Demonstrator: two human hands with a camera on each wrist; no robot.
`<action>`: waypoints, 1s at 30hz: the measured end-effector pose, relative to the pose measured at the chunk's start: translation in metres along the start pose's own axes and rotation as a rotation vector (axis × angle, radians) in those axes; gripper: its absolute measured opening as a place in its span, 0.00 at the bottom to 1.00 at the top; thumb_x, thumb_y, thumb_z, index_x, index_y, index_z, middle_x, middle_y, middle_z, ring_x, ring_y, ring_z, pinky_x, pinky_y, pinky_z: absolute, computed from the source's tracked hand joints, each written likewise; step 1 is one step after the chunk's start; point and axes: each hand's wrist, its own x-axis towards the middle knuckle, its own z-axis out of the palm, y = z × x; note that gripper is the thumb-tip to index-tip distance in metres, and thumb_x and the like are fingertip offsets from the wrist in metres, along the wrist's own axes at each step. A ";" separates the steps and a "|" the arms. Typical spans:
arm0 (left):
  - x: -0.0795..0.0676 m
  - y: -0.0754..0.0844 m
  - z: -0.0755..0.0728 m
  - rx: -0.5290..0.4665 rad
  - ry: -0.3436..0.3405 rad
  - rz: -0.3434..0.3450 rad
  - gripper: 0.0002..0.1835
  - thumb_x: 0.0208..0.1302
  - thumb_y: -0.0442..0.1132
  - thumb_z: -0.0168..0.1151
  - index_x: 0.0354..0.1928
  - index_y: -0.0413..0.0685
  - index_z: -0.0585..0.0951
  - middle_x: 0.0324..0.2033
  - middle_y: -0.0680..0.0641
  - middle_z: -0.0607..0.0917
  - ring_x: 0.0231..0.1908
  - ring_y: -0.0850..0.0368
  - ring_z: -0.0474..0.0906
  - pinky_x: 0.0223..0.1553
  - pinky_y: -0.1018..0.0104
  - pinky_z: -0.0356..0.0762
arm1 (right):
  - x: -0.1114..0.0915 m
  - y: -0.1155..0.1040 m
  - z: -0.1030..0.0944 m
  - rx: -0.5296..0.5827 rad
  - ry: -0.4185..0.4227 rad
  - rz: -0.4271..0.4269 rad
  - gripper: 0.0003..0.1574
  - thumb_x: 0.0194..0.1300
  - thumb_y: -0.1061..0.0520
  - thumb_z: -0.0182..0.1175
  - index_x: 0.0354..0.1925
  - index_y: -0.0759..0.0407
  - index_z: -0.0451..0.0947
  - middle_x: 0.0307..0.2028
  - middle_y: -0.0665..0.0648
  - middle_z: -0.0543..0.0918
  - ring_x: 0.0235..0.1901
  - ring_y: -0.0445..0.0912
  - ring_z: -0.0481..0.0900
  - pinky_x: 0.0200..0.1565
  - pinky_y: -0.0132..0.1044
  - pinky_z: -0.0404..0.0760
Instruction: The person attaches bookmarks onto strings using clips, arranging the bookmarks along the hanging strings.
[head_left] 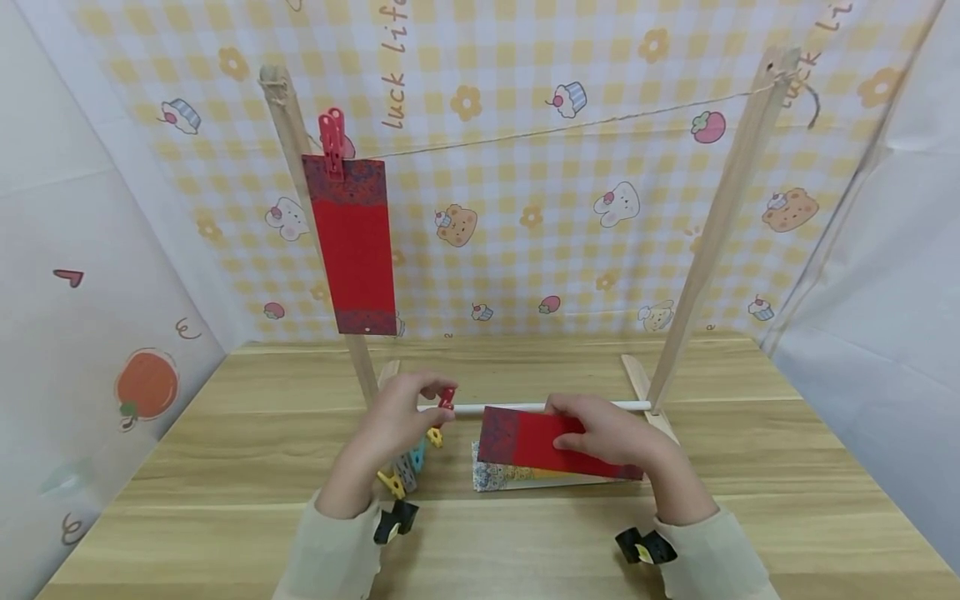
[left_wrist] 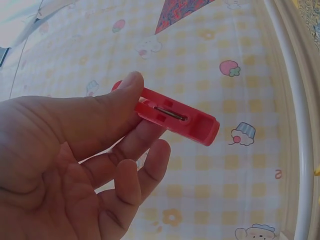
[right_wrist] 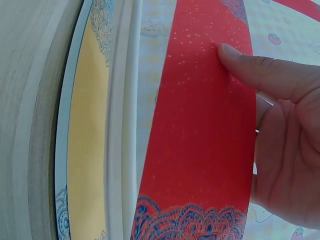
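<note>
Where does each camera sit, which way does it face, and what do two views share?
Head: on the person's head, looking forward and down at the wooden frame; left hand, right hand and sleeves show.
Left wrist: on that wrist, looking at the held red clothespin; only the left hand shows.
Right wrist: on that wrist, looking at the held red card; only the right hand shows.
Head and left wrist share that clothespin.

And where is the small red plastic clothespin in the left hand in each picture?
Head: small red plastic clothespin, pinched in the left hand, below and slightly left of centre.
Left wrist: near the middle, slanting.
Right wrist: not in it.
Shared landmark: long white rod, respectively below centre, at right, left of centre.
</note>
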 end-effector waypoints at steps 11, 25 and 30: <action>-0.004 0.004 -0.009 -0.030 0.046 0.019 0.18 0.59 0.31 0.70 0.53 0.45 0.84 0.45 0.46 0.86 0.48 0.49 0.76 0.42 0.60 0.75 | 0.001 -0.004 0.001 0.014 0.054 -0.045 0.09 0.66 0.62 0.64 0.37 0.51 0.73 0.31 0.45 0.78 0.34 0.40 0.74 0.41 0.32 0.76; -0.007 0.008 -0.026 -0.052 0.166 0.002 0.18 0.61 0.33 0.70 0.54 0.45 0.84 0.42 0.45 0.87 0.41 0.52 0.79 0.34 0.66 0.76 | 0.006 -0.014 0.000 0.083 0.117 -0.062 0.09 0.66 0.60 0.65 0.42 0.51 0.76 0.35 0.45 0.82 0.36 0.40 0.77 0.43 0.32 0.79; -0.008 0.009 -0.030 -0.061 0.232 0.047 0.18 0.58 0.32 0.71 0.52 0.45 0.85 0.38 0.45 0.86 0.39 0.51 0.79 0.30 0.70 0.76 | 0.010 -0.016 0.002 0.155 0.133 -0.097 0.09 0.66 0.59 0.64 0.44 0.53 0.75 0.38 0.48 0.84 0.38 0.41 0.79 0.44 0.33 0.81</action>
